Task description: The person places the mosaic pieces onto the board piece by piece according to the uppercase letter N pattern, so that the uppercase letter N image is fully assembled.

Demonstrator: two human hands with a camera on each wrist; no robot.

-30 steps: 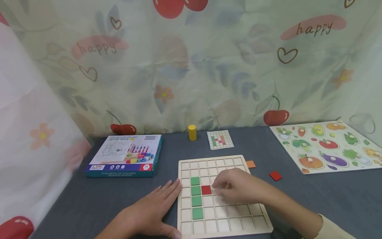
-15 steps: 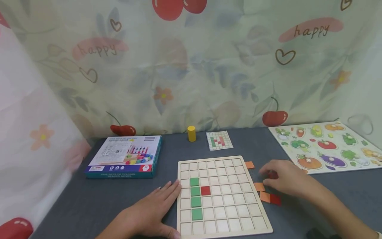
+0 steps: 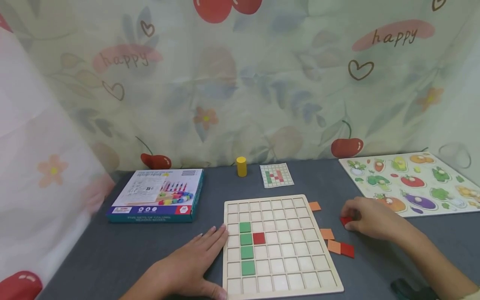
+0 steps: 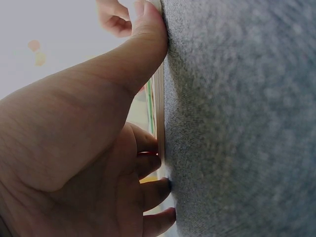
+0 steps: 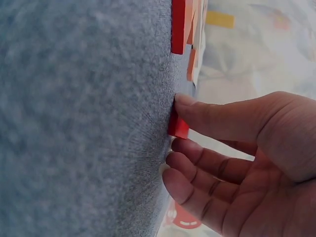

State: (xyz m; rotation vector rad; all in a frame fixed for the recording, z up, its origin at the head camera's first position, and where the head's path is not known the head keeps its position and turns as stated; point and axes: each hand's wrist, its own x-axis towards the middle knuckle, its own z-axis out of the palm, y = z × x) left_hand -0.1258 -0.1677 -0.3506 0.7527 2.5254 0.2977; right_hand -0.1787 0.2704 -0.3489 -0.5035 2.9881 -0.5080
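Off the board (image 3: 275, 251) now, right fingers (image 5: 210, 158) round a red tile (image 5: 177, 126), left fingers (image 3: 215, 242) straight.

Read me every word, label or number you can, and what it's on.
"happy": backdrop, upper left
"happy": backdrop, upper right
"FIVE SETS OF COLUMN": box, front side; line below blurred
Too small or blurred to read: the box's top print and white label

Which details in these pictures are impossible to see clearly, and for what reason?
Red tile in the right hand: head view, partly hidden by fingers.
Print on the toy box's white label: head view, too small.
Vegetable puzzle board: head view, right end cut off by the edge.
Dark object: head view, cut by bottom edge.
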